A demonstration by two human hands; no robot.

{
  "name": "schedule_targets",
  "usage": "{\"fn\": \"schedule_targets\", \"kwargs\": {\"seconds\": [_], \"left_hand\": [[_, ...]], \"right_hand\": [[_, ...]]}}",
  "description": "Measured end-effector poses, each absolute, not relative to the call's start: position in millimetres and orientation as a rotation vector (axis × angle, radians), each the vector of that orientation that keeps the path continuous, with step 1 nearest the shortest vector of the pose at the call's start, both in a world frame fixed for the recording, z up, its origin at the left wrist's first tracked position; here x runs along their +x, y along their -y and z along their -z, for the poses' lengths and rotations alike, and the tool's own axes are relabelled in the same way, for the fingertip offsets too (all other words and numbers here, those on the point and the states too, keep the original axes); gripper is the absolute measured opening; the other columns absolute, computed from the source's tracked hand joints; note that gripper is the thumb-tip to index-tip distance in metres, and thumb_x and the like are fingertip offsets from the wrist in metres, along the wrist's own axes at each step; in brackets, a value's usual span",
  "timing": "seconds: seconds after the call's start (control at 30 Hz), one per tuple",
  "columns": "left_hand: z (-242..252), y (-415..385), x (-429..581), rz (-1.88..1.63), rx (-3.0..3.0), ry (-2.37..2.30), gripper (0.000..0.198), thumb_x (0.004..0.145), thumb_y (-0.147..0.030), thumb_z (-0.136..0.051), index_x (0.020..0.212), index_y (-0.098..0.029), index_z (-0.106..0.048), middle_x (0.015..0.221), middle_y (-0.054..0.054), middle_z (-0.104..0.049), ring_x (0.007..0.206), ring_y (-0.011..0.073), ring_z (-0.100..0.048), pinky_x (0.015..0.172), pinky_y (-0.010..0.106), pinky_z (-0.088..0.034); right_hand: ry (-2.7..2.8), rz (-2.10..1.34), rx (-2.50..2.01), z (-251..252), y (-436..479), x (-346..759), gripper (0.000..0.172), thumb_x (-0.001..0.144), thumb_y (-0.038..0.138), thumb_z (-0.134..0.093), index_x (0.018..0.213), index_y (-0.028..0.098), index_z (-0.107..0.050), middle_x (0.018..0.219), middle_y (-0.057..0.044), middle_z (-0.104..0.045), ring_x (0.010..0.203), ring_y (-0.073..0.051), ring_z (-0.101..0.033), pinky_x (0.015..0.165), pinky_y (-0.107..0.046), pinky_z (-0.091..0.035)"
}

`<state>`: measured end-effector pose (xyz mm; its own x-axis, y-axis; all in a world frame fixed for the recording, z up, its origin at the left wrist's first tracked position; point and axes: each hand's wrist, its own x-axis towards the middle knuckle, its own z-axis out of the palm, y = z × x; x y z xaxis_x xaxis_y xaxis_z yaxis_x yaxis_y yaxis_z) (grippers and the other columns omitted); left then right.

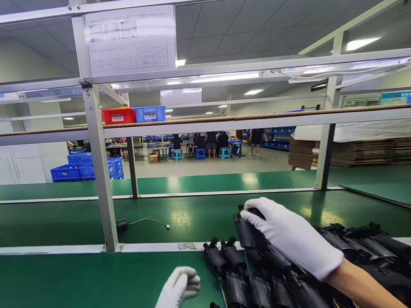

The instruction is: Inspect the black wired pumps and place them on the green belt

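R hand (288,234), white fabric glove, fingers wrapped round 1 smooth black tubular housing (247,233) at the pile's far edge, nr the white rail (156,248). L hand (175,291), also gloved, loosely curled, narrow thumb-finger gap, beside the piled black housings (238,290); overlapped, can't get exact no. Shelf: 1 red plastic bin (120,116), 1 blue bin (150,114).

The head camera faces forward across green worktop (69,281).
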<state>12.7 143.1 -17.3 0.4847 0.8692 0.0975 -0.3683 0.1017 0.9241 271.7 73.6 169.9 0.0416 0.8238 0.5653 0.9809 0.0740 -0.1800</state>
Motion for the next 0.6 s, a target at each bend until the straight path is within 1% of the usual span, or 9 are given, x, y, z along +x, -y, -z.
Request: {"fn": "schedule_targets", "kwargs": {"seconds": [0.07, 0.1, 0.17, 0.2, 0.27, 0.37, 0.47, 0.53, 0.6], "left_hand": [[-6, -124, 19, -1.030, 1.097, -0.448, 0.072, 0.064, -0.074, -0.075, 0.107, -0.017, -0.068, 0.107, 0.013, -0.071, 0.102, 0.0254, -0.066, 0.097, 0.039, -0.046], [-17, -112, 23, -1.038, 1.053, -0.348, 0.068, 0.071, -0.069, -0.073, 0.116, -0.019, -0.066, 0.113, 0.013, -0.070, 0.107, 0.0262, -0.064, 0.101, 0.041, -0.044], [-36, -87, 30, -0.993, 0.979, -0.163, 0.061, 0.077, -0.061, -0.073, 0.121, -0.020, -0.066, 0.120, 0.013, -0.068, 0.108, 0.0276, -0.064, 0.101, 0.044, -0.046], [-42, -76, 32, -0.989, 0.906, -0.128, 0.057, 0.080, -0.059, -0.072, 0.120, -0.020, -0.067, 0.122, 0.013, -0.068, 0.108, 0.0278, -0.064, 0.100, 0.044, -0.047], [-50, -60, 30, -1.014, 0.780, -0.112, 0.052, 0.081, -0.054, -0.073, 0.118, -0.019, -0.069, 0.120, 0.013, -0.069, 0.103, 0.0270, -0.067, 0.098, 0.043, -0.050], [-59, -53, 17, -1.091, 0.546, -0.145, 0.045, 0.083, -0.048, -0.073, 0.110, -0.013, -0.072, 0.106, 0.013, -0.073, 0.089, 0.0226, -0.070, 0.090, 0.038, -0.055], [-81, -56, 5, -1.191, 0.228, -0.143, 0.043, 0.096, -0.048, -0.053, 0.102, -0.009, -0.071, 0.095, 0.012, -0.071, 0.083, 0.0187, -0.069, 0.079, 0.031, -0.059], [-97, -59, 3, -1.252, 0.049, -0.102, 0.046, 0.100, -0.048, -0.044, 0.101, -0.009, -0.069, 0.094, 0.012, -0.069, 0.086, 0.0186, -0.069, 0.076, 0.030, -0.060], [-110, -62, 8, -1.285, -0.064, -0.064, 0.043, 0.099, -0.048, -0.045, 0.101, -0.011, -0.067, 0.095, 0.010, -0.068, 0.090, 0.0199, -0.068, 0.076, 0.031, -0.061]], "right_hand": [[1.886, 0.257, -1.625, -181, -54, 240, 0.024, 0.098, 0.037, -0.047, 0.101, 0.020, -0.063, 0.098, -0.007, -0.069, 0.089, -0.024, -0.064, 0.081, -0.033, -0.048], [1.951, 0.205, -1.569, -184, -46, 223, 0.022, 0.097, 0.037, -0.049, 0.098, 0.021, -0.064, 0.096, -0.006, -0.069, 0.088, -0.023, -0.064, 0.079, -0.031, -0.048], [2.112, 0.125, -1.476, -182, -36, 192, 0.019, 0.097, 0.034, -0.051, 0.092, 0.022, -0.066, 0.090, -0.004, -0.068, 0.084, -0.021, -0.063, 0.074, -0.029, -0.047], [2.181, 0.099, -1.431, -178, -33, 180, 0.019, 0.096, 0.034, -0.052, 0.090, 0.023, -0.066, 0.087, -0.003, -0.067, 0.082, -0.021, -0.063, 0.073, -0.029, -0.046], [2.226, 0.019, -1.355, -168, -32, 165, 0.019, 0.096, 0.034, -0.051, 0.095, 0.023, -0.067, 0.089, -0.004, -0.068, 0.084, -0.021, -0.063, 0.074, -0.029, -0.046], [2.087, -0.178, -1.390, -150, -34, 161, 0.029, 0.097, 0.043, -0.046, 0.107, 0.022, -0.063, 0.098, -0.006, -0.069, 0.089, -0.023, -0.065, 0.077, -0.031, -0.047], [2.135, -0.356, -1.544, -129, -35, 161, 0.040, 0.097, 0.051, -0.037, 0.091, 0.020, -0.061, 0.085, -0.007, -0.069, 0.077, -0.023, -0.063, 0.069, -0.032, -0.045], [2.293, -0.519, -1.517, -113, -32, 157, 0.034, 0.094, 0.045, -0.041, 0.085, 0.020, -0.062, 0.081, -0.005, -0.069, 0.074, -0.022, -0.062, 0.066, -0.030, -0.042], [2.368, -0.669, -1.475, -99, -27, 151, 0.020, 0.088, 0.035, -0.049, 0.084, 0.021, -0.064, 0.081, -0.002, -0.069, 0.074, -0.020, -0.061, 0.064, -0.026, -0.040]]}}
